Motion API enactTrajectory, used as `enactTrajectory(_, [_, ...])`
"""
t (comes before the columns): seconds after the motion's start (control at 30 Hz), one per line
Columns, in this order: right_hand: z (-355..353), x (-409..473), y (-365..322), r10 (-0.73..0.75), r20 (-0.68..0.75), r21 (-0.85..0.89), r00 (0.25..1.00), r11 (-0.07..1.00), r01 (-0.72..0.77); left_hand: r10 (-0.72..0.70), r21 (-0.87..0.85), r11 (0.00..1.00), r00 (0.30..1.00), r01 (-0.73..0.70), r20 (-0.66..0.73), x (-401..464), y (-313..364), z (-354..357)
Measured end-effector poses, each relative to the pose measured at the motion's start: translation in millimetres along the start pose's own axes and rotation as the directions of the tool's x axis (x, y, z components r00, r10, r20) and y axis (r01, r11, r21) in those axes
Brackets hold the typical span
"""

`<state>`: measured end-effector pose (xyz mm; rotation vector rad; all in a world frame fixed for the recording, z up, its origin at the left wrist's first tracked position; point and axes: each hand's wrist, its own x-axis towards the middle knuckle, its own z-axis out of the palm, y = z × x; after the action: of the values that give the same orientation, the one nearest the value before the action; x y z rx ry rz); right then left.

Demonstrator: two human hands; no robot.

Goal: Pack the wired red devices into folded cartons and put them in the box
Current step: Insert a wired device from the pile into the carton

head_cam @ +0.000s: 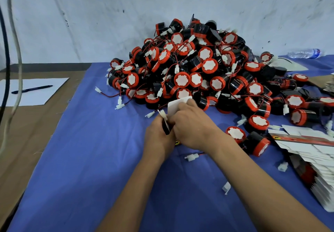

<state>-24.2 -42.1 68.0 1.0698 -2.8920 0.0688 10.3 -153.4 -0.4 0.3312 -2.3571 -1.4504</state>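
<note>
Nearest, two bare forearms reach in from the bottom edge over a blue cloth (86, 159) that covers the work surface. The left hand (159, 137) is curled round the lower end of a partly folded carton (178, 105), whose dark printed side shows between the fingers, and the right hand (191, 125) grips the same carton from the other side, with its fingertips up on the white flap that stands above both hands (a white connector on a thin red wire pokes out just left of that flap, close to the left hand's fingers; whether a device already sits inside the carton cannot be told). Under the right wrist a loose white plug (191, 157) lies on the cloth, and other small white plugs are scattered nearby to the right. At the right edge, beside the right forearm, a leaning stack of flat cartons (318, 159) is fanned out, white with a red and black printed strip on top. Just beyond the hands rises a big pile of red devices (198, 69), round black bodies with red rims and white faces, tangled in red and black wires with white connectors; a few have rolled out toward the flat stack. To the left, off the cloth on a brown surface, a black pen (32, 89) lies on a white sheet of paper (45, 94), and cables hang down at the left edge. Farthest back, a clear water bottle (305, 53) lies on its side against a scuffed white wall (90, 14).
</note>
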Motion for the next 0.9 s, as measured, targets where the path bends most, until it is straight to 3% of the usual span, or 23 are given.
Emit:
enactTrajectory(0.17, [-1,-1,-3,0.029,0.045,0.135,0.999,0.99,-0.035,0.025,0.063,0.998,1.0,-0.026,0.017,1,1,-2])
enactTrajectory(0.27, [0,-2,-3,0.142,0.102,0.197,0.985,0.967,-0.159,0.023,0.09,0.996,0.999,-0.026,0.034,1,3,-2])
enactTrajectory(0.4, [8,3,-9,0.328,0.05,0.307,0.943,0.894,-0.327,0.075,0.282,0.954,0.992,-0.101,0.103,4,6,-2])
enactTrajectory(0.5, [10,9,-11,0.447,0.002,0.35,0.894,0.837,-0.42,0.039,0.155,0.987,0.997,-0.049,0.062,0,8,-3])
enactTrajectory(0.6, [16,9,-15,0.445,-0.117,0.292,0.888,0.87,-0.397,0.041,0.114,0.992,0.999,-0.045,0.034,-4,6,-2])
enactTrajectory(0.7, [16,3,-10,0.405,-0.231,0.443,0.885,0.853,-0.275,0.052,0.104,0.993,0.998,-0.053,0.019,-1,1,1])
enactTrajectory(0.77, [14,0,-2,0.362,-0.246,0.515,0.899,0.835,-0.195,0.067,0.066,0.996,0.998,-0.067,0.009,-1,-3,2])
enactTrajectory(0.9, [8,-6,11,0.252,-0.192,0.461,0.949,0.877,-0.139,0.108,0.037,0.993,0.994,-0.108,0.006,-1,-6,3])
